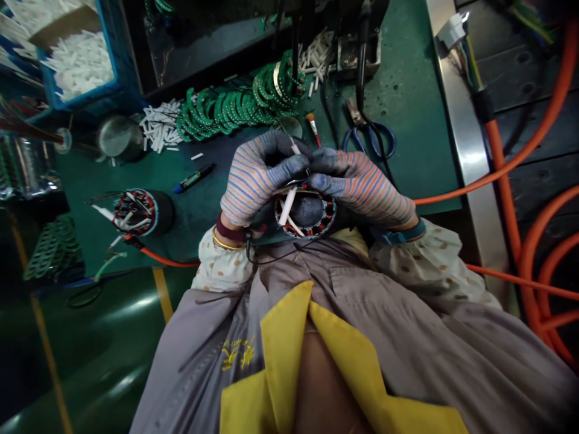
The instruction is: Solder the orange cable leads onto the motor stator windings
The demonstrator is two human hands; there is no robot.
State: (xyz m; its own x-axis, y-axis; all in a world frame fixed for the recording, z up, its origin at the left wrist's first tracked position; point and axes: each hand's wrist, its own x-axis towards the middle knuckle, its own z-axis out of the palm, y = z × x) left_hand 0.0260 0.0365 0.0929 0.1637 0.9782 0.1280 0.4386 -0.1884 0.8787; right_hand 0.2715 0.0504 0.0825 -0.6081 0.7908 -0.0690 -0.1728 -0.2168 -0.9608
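Observation:
Both hands wear striped knit gloves with dark, soiled fingertips. My left hand (260,178) and my right hand (362,187) meet over a round motor stator (307,214) with copper windings, held close to my body at the bench edge. White insulating sleeves (287,205) stick out of the stator. The fingertips of both hands pinch together at a thin wire or sleeve end (295,146) above it. Both hands are curled closed around the work.
A second stator (138,211) with leads lies to the left on the green bench mat (407,90). Behind are green rings (235,105), loose white sleeves (158,126), a marker (193,178), a small brush (313,128), blue-handled scissors (368,134), a metal cup (118,138), a blue bin (81,60). Orange hoses (520,163) run right.

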